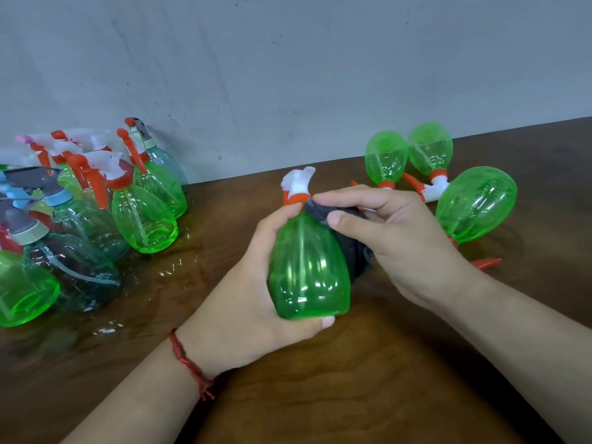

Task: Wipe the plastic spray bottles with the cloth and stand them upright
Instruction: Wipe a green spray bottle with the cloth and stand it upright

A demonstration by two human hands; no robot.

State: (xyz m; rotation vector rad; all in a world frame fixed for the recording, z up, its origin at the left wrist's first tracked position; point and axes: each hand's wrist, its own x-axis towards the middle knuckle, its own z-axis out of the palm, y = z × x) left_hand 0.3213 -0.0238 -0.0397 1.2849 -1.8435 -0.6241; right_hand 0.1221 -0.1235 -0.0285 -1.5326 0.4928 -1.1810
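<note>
Bottle (307,267) in left hand (243,315) stands near-upright, nozzle pointing away.

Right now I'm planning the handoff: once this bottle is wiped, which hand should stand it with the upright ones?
Probably left. The left hand grips the bottle, and the upright bottles stand on its side. The right hand holds the cloth.

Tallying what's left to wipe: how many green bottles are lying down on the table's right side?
3. Two lie side by side farther back: the left bottle and the right bottle; a third bottle lies nearer, beyond the right hand, which might hide another.
</note>
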